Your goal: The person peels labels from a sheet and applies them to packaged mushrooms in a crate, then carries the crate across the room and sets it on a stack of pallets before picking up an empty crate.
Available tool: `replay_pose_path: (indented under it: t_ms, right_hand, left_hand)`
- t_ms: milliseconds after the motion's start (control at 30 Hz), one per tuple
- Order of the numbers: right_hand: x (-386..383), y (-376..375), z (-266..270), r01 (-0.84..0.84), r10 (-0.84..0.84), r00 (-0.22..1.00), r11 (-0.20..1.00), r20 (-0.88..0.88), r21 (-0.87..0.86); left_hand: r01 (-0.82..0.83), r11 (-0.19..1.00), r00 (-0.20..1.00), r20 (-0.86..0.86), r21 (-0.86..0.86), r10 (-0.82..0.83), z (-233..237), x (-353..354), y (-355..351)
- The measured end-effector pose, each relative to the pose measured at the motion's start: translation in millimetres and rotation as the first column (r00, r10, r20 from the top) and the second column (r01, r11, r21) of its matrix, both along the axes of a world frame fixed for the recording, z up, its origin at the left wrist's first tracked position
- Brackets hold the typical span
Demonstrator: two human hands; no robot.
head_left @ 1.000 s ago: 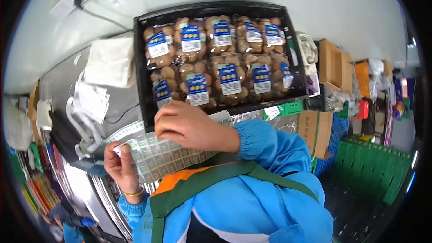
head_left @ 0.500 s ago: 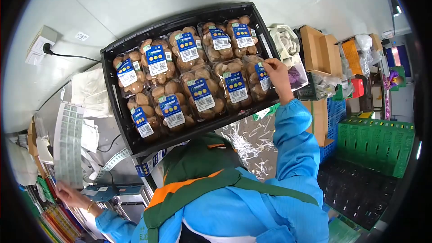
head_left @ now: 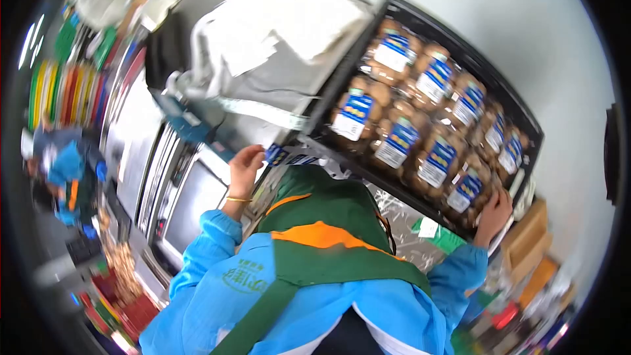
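Note:
A black crate (head_left: 453,31) holds clear packs of brown mushrooms (head_left: 439,161), each with a blue and white label. My right hand (head_left: 494,215) is at the crate's near right corner, fingers bent over the rim beside the last pack in the near row. My left hand (head_left: 244,169) is left of the crate, over the front of the bench. Its thumb and fingers pinch together at the edge of a blue label (head_left: 276,154), the end of a strip running beneath the crate's left corner. Blur hides the exact contact.
White sheets (head_left: 282,20) and a pale label strip (head_left: 263,113) lie on the bench at left. Coloured crates (head_left: 69,92) are stacked at far left, near another person (head_left: 69,164). Cardboard boxes (head_left: 526,240) stand right of the crate. Paper scraps litter the floor.
My view has turned left, so the crate appears tilted and further right. My left hand has moved to the blue label end. My right hand has left the pack's label for the crate corner.

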State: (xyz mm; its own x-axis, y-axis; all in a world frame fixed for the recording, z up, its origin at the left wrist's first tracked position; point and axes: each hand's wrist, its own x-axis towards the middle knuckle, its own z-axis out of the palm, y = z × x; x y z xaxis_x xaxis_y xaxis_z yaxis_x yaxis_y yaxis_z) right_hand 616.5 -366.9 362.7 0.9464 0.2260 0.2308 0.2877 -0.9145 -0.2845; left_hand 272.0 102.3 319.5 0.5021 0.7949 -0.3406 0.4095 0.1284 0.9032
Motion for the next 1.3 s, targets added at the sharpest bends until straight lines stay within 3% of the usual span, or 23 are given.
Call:
replay_pose_path:
  t_ms: [33,100,167,233,300,367,433,500,567,633,667,700,733,767,833,900,967,1000,1033,1067,1100,1200,1300]
  right_hand:
    - [-3,15,1,-0.042,0.038,0.994,0.998,0.104,0.040]
    - [-14,74,23,0.015,0.026,0.995,0.920,-0.099,0.392]
    - [-22,122,27,-0.093,0.162,0.977,0.909,-0.139,0.405]
    - [-46,185,42,-0.292,0.366,0.927,0.838,-0.079,0.462]
    - [-71,237,51,-0.396,0.535,0.837,0.739,-0.117,0.546]
    - [-98,283,59,-0.543,0.712,0.701,0.568,-0.039,0.619]
    - [-119,311,54,-0.550,0.791,0.605,0.498,-0.091,0.671]
    - [-138,335,60,-0.534,0.847,0.524,0.409,-0.090,0.740]
    - [-151,349,60,-0.544,0.885,0.457,0.358,-0.090,0.758]
    - [-158,360,57,-0.615,0.917,0.394,0.314,-0.063,0.723]
    - [-162,364,55,-0.604,0.911,0.401,0.343,-0.098,0.719]
    - [-163,367,51,-0.595,0.906,0.402,0.366,-0.129,0.716]
    - [-162,371,46,-0.496,0.880,0.432,0.417,-0.199,0.762]
    - [-159,377,42,-0.393,0.844,0.455,0.475,-0.283,0.787]
    - [-150,399,35,-0.382,0.859,0.480,0.388,-0.179,0.839]
    - [-149,426,39,-0.354,0.924,0.343,0.292,-0.168,0.889]
    - [-145,441,35,-0.287,0.907,-0.043,0.390,-0.418,0.875]
    - [-148,445,31,-0.279,0.863,-0.223,0.389,-0.454,0.878]
    - [-157,448,31,-0.262,0.788,-0.394,0.396,-0.472,0.880]
    - [-167,451,42,-0.262,0.732,-0.462,0.426,-0.501,0.866]
    - [-176,450,50,-0.259,0.668,-0.531,0.457,-0.520,0.851]
    - [-188,447,39,-0.078,0.726,-0.557,0.439,-0.404,0.895]
    - [-192,449,45,0.053,0.781,-0.486,0.475,-0.393,0.879]
  left_hand:
    - [-0.048,0.989,0.999,0.012,-0.137,0.050,-3,-8,-6]
    - [-0.163,0.898,0.982,0.019,-0.410,0.187,-11,-24,-14]
    - [-0.209,0.860,0.967,0.031,-0.466,0.252,-24,-35,-21]
    - [-0.237,0.858,0.959,0.033,-0.455,0.282,-26,-29,-20]
    - [-0.296,0.891,0.916,0.161,-0.345,0.367,-26,-11,-14]
    - [-0.362,0.871,0.895,0.137,-0.332,0.424,-26,16,-2]
    - [-0.419,0.850,0.874,0.111,-0.320,0.473,-38,36,20]
    - [-0.356,0.775,0.900,0.031,-0.522,0.434,-80,51,47]
    - [-0.300,0.774,0.926,0.026,-0.557,0.377,-104,70,64]
    - [-0.286,0.917,0.953,-0.183,-0.279,0.242,-104,92,65]
    - [-0.189,0.960,0.912,-0.400,-0.206,0.094,-115,99,69]
    - [-0.008,0.997,0.899,-0.437,-0.077,-0.027,-103,99,74]
    - [-0.356,0.823,0.905,0.058,-0.442,0.422,-110,105,67]
    - [-0.340,0.839,0.908,0.083,-0.425,0.411,-87,107,70]
    - [-0.164,0.839,0.900,0.270,-0.518,0.343,-57,102,75]
    - [0.097,0.746,0.754,0.539,-0.658,0.377,13,89,76]
    - [0.155,0.791,0.671,0.650,-0.592,0.356,69,72,88]
    - [0.131,0.833,0.693,0.650,-0.538,0.311,89,59,103]
    - [0.074,0.962,0.741,0.660,-0.261,0.122,53,55,133]
    - [-0.044,0.991,0.706,0.698,-0.124,0.119,79,49,149]
    - [-0.048,0.954,0.661,0.706,-0.295,0.252,122,37,158]
    - [-0.155,0.950,0.599,0.738,-0.272,0.309,137,14,205]
    - [-0.135,0.951,0.590,0.748,-0.279,0.304,150,9,216]
